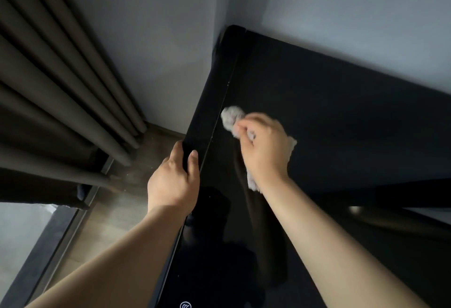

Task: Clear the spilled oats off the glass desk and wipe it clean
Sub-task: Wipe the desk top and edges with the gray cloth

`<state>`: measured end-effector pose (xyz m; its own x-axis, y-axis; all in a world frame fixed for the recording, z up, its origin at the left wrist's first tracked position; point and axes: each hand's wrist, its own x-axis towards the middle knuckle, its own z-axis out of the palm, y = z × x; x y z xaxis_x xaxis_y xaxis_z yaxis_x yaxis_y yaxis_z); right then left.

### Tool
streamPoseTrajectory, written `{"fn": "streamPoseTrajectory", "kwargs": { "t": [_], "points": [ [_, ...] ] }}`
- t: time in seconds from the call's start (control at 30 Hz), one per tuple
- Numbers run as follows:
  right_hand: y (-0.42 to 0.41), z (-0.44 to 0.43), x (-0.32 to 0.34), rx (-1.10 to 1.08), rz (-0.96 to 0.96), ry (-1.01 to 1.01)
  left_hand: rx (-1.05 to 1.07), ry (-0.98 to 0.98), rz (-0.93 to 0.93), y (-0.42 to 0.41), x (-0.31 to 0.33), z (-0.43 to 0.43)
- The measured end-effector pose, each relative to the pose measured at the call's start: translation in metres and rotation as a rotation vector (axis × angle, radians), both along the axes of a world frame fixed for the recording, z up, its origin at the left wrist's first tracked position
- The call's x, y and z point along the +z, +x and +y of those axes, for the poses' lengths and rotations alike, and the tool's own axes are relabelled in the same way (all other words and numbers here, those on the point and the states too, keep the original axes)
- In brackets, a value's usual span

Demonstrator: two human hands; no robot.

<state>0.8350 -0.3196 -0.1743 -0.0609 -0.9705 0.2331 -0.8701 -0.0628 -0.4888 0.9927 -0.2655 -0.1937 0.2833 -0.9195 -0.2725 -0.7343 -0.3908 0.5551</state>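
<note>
One crumpled grey cloth (pixel 233 118) in right hand (pixel 264 151), on glossy black desk (pixel 329 112).

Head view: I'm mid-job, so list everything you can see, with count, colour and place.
glass desk: one, glossy black, centre and right, set into the wall corner.
cloth: one, pale grey, bunched on the desk near its left edge.
specks: a few, pale, along the desk's left edge; too small to identify.
round icon: one, white, on the desk at the bottom of the view.
curtain: one, dark brown-grey, pleated, left.
wall: pale grey, behind the desk.
floor: wood-toned, lower left.
left hand: one, grips the desk's left edge.
right hand: one, holds the cloth against the glass.
</note>
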Motion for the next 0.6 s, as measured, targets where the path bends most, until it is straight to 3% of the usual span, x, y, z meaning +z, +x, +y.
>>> {"fn": "streamPoseTrajectory", "kwargs": {
  "t": [0.13,0.27,0.4,0.5,0.6],
  "points": [
    [-0.015,0.018,0.021,0.227,-0.161,0.224,0.0,0.008,0.008,-0.001,0.004,0.0],
    [-0.011,-0.044,0.021,0.083,-0.11,0.018,0.001,0.018,0.004,-0.002,0.003,-0.001],
    [0.02,-0.052,-0.001,-0.076,-0.017,0.021,0.002,0.015,-0.004,-0.001,0.003,0.0],
    [0.019,-0.009,0.001,0.161,-0.051,0.045,-0.008,0.02,0.001,0.0,0.005,-0.001],
    [0.003,0.02,0.017,0.412,-0.085,0.245,-0.002,0.03,0.019,0.0,0.005,-0.002]
  ]
}}
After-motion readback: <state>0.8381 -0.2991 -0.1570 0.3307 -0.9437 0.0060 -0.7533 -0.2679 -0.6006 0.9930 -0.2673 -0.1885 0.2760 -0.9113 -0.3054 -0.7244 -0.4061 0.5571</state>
